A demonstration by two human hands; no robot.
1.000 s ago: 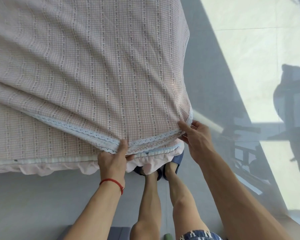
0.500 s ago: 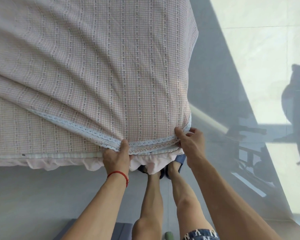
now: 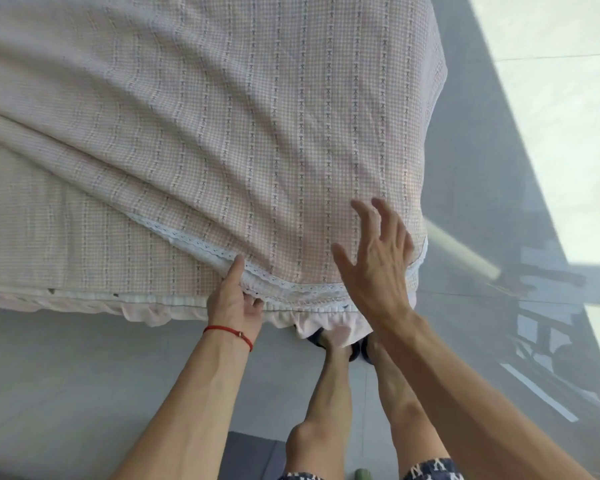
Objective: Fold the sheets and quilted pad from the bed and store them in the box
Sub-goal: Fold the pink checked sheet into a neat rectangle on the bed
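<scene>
Head view shows my left hand (image 3: 234, 303) closed on the lace-trimmed edge (image 3: 201, 245) of the pink checked cotton sheet (image 3: 222, 126), thumb on top and fingers tucked under the fold. A thin red string bracelet (image 3: 227, 332) sits on that wrist. My right hand (image 3: 373, 258) is open, fingers spread, and hovers just above the cloth near the bed corner; it holds nothing.

The sheet lies spread over the bed, with one layer doubled toward me, so two edges lie close together at the near side. Under them I see a white ribbed border, probably the quilted pad (image 3: 146, 300), and a pale pink ruffled skirt (image 3: 326, 323) that hangs to the grey floor (image 3: 66, 375). The box is not in view.

I judge that the cloth is light, soft and limp; it will sag and wrinkle between my hands and will not keep a crease alone. The best hold seems to be at the lace hem and the corner, where the layers are thicker and less slippery.
</scene>
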